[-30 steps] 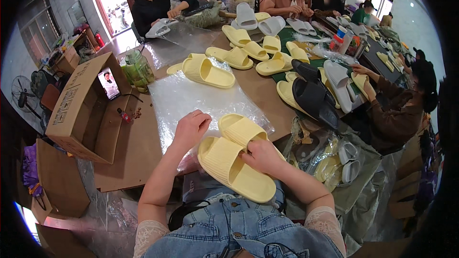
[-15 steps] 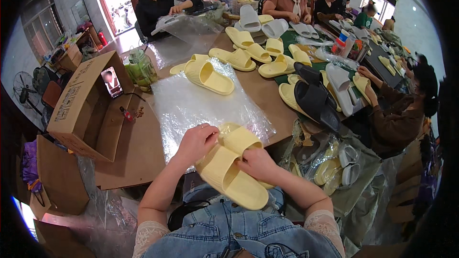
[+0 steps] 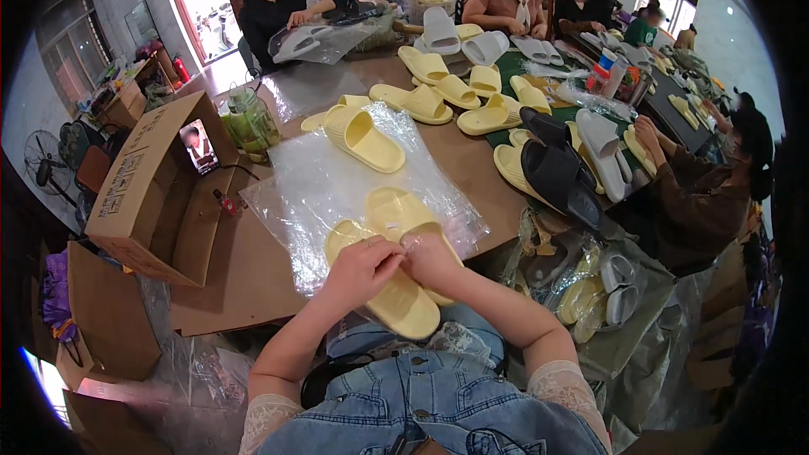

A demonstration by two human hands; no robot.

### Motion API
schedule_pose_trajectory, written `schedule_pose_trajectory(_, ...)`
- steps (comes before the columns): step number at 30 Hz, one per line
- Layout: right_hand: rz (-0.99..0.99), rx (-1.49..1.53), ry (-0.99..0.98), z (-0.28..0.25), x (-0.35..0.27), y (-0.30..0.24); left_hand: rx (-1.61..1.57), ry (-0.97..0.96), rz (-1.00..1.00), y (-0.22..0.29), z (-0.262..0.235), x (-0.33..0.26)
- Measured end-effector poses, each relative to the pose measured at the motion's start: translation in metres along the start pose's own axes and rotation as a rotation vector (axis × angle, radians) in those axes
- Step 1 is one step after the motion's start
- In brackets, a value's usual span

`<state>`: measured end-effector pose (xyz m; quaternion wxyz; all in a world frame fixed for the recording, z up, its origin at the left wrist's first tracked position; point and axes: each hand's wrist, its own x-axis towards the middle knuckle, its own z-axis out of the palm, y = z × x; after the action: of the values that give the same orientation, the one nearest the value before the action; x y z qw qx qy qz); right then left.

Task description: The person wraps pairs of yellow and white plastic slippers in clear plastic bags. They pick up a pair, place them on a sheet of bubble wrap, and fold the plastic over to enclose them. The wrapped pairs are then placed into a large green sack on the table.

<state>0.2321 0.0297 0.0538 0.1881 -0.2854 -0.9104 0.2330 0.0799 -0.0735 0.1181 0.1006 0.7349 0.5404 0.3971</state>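
Note:
A pair of pale yellow slide slippers [image 3: 403,309] is in my hands at the table's near edge, their heel ends over the stack of clear plastic bags [image 3: 299,194]. My left hand [image 3: 364,270] is closed at the strap of the left slipper, its thumb and fingers drawn together. Alongside it, my right hand [image 3: 431,258] grips the other slipper at its strap, the fingertips partly hidden. Another yellow slipper [image 3: 368,136] rests on the bags farther up.
An open cardboard box [image 3: 139,194] holding a lit phone [image 3: 198,147] stands left, near a jar [image 3: 249,122]. Yellow, white and black slippers [image 3: 560,177] crowd the right. Bagged slippers [image 3: 590,291] lie below the table edge. Other people work around the table.
Both hands and the slipper pair have moved away from my body onto the bags. The slippers now lie closer side by side, and my hands have come together over them.

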Motion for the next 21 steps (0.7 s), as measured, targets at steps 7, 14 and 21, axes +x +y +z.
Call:
schedule_pose_trajectory(7,-0.204,0.273,0.060,-0.004,-0.020,-0.013,-0.194,-0.150,0.127,0.036,-0.011,-0.008)
schedule_pose_trajectory(14,0.248,-0.120,0.361,-0.030,-0.001,-0.012,-0.317,-0.302,0.293,0.046,-0.001,-0.006)
schedule_pose_trajectory(21,0.270,-0.143,0.437,-0.007,0.059,0.012,-0.282,-0.261,0.258,0.042,-0.001,0.006)
